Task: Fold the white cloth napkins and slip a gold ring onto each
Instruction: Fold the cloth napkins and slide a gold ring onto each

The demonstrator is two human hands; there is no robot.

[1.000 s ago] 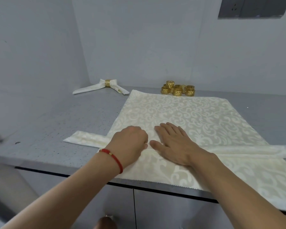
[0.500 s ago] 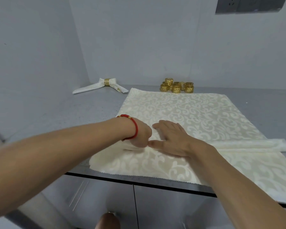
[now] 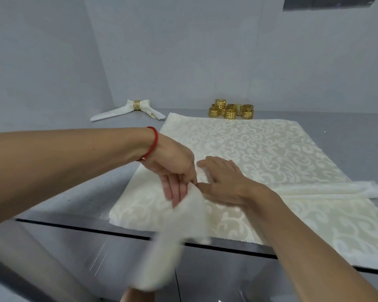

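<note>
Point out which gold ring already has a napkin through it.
The lone gold ring at the far left, cinched around the folded napkin. The other rings sit clustered, with no napkin in them, beyond the flat cloth.

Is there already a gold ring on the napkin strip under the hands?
No, the napkin strip bears no ring; the loose gold rings sit near the wall.

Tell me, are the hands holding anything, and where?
The left hand grips the folded napkin strip near its middle, its left end swinging blurred. The right hand only presses flat there.
</note>
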